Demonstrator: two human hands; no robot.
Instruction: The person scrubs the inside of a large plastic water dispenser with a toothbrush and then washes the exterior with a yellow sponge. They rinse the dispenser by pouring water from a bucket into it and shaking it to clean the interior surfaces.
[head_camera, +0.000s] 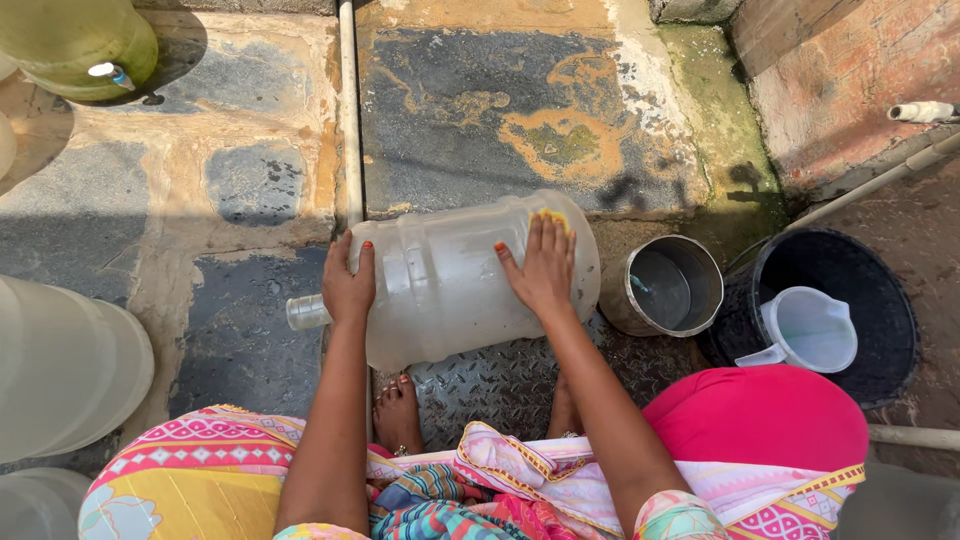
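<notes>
The clear water jug (450, 280) lies on its side on the wet stone floor (250, 200), the left hand (348, 285) gripping its shoulder while the right hand (543, 268) presses a yellow sponge (553, 216) flat against its base end, so scrubbing seems underway, with rinsing apparently left.

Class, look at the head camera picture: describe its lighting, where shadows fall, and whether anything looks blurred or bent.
Head view: hard sunlight on the stone floor, with a dark shadow beside the green jug; the clear water jug under the left hand and right hand stays sharp; pale containers at the left edge look bulged by the wide lens.
</notes>
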